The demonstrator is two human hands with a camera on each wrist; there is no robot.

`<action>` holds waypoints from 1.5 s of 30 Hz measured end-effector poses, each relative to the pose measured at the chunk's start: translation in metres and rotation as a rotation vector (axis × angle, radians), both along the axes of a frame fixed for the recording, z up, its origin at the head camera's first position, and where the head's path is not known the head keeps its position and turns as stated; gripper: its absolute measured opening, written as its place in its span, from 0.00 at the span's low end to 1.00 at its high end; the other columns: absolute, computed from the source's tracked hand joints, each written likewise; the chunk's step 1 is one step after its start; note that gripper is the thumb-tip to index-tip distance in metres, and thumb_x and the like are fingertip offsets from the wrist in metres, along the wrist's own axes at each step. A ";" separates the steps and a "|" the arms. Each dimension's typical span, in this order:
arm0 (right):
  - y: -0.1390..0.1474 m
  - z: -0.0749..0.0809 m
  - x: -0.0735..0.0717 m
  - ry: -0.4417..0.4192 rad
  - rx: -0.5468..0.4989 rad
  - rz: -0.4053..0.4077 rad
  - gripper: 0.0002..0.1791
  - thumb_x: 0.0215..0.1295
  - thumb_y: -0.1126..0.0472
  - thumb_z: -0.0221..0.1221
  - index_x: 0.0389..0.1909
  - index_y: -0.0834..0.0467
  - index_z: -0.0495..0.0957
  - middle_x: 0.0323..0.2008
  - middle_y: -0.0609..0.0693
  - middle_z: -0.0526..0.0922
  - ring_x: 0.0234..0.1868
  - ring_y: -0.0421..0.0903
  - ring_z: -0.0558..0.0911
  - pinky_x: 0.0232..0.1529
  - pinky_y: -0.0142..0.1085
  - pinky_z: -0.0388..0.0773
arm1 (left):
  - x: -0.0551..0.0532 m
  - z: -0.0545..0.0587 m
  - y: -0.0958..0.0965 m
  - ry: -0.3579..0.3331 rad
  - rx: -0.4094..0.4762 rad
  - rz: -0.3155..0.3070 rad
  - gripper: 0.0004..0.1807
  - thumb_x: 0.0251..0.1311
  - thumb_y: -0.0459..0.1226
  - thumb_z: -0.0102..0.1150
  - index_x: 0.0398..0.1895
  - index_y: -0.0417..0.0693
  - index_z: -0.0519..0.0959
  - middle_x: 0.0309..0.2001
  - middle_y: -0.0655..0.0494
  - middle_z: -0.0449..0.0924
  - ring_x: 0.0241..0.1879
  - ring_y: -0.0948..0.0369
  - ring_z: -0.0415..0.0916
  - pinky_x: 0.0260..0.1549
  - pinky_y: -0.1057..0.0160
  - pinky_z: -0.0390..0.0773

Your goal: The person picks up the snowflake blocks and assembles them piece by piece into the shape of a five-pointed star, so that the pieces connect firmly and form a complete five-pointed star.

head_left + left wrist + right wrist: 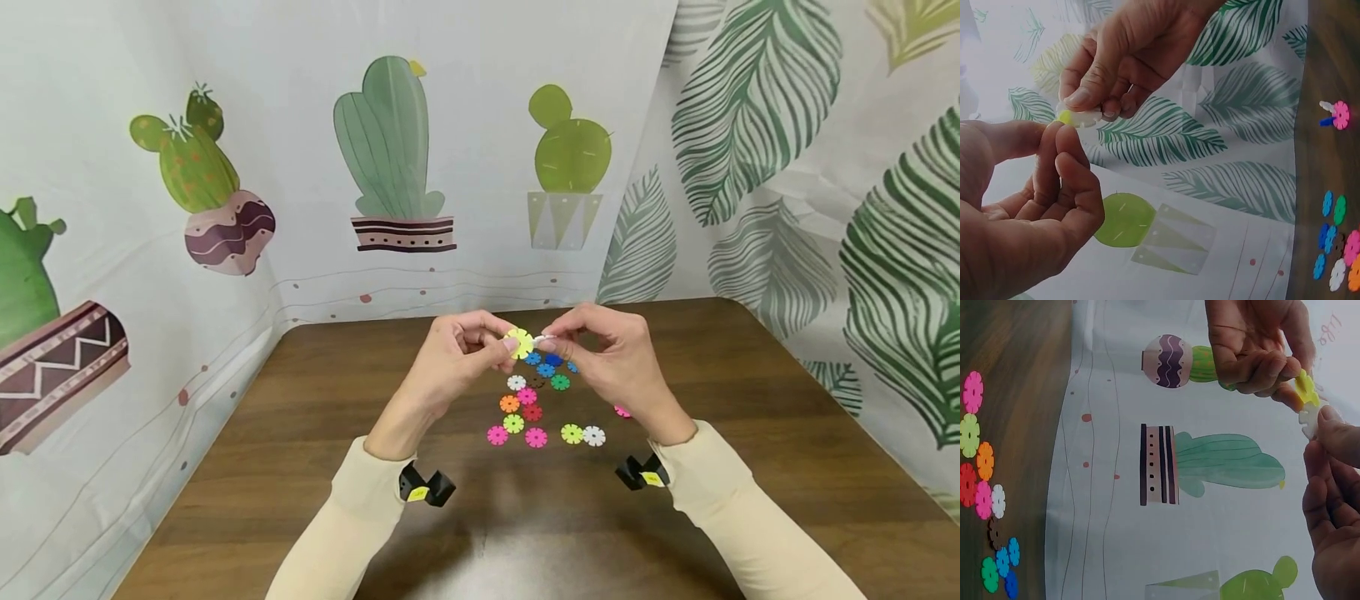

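Above the far part of the table, my left hand (pixel 453 362) pinches a yellow notched snowflake disc (pixel 521 343) between thumb and fingers. My right hand (pixel 618 350) grips a white snowflake disc (pixel 1308 422) by thumb and forefinger. The two discs meet edge to edge at an angle, with the yellow disc (pixel 1305 389) overlapping the white one's notched rim in the right wrist view. Fingertips cover part of both discs. The other fingers of each hand are bent inward.
Several loose snowflake discs lie on the wooden table (pixel 300 483) beneath the hands, among them a green disc (pixel 560 382) and an orange disc (pixel 509 403). A pink disc (pixel 1341 115) with blue and white pieces beside it sits apart. Printed cloth (pixel 480 167) hangs behind the table.
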State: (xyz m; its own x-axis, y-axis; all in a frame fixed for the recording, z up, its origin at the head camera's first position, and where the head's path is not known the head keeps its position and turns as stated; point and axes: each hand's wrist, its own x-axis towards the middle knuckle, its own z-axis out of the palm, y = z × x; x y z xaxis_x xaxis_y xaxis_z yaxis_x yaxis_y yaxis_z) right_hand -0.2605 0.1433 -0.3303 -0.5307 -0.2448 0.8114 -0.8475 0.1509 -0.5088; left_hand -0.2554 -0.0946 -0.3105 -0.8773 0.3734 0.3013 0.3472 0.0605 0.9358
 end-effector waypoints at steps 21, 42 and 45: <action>0.004 -0.002 -0.007 0.032 0.103 -0.039 0.16 0.51 0.75 0.78 0.38 0.57 0.90 0.34 0.49 0.92 0.35 0.37 0.85 0.43 0.26 0.85 | -0.001 -0.007 0.003 0.026 -0.011 0.000 0.06 0.69 0.33 0.69 0.44 0.39 0.86 0.26 0.61 0.88 0.29 0.61 0.83 0.35 0.66 0.81; 0.026 -0.124 -0.082 -0.636 0.699 -0.300 0.12 0.69 0.64 0.70 0.52 0.59 0.85 0.47 0.55 0.89 0.45 0.49 0.86 0.47 0.46 0.84 | -0.009 -0.003 -0.011 -0.060 0.108 0.101 0.04 0.70 0.32 0.66 0.43 0.42 0.81 0.27 0.63 0.90 0.29 0.65 0.87 0.36 0.68 0.84; 0.023 -0.119 -0.082 -0.603 0.735 -0.307 0.13 0.69 0.66 0.69 0.53 0.61 0.85 0.45 0.56 0.89 0.48 0.52 0.85 0.55 0.51 0.84 | -0.010 0.000 -0.010 -0.047 0.107 0.095 0.04 0.71 0.32 0.66 0.43 0.41 0.81 0.27 0.63 0.90 0.29 0.65 0.87 0.36 0.68 0.84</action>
State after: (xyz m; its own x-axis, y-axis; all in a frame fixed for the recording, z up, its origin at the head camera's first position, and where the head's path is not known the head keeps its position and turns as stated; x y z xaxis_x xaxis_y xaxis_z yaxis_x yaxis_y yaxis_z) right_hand -0.3429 0.1665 -0.4489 -0.9282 -0.3615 0.0877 -0.3502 0.7699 -0.5335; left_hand -0.2656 -0.1044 -0.3101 -0.9214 0.2561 0.2924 0.3000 -0.0098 0.9539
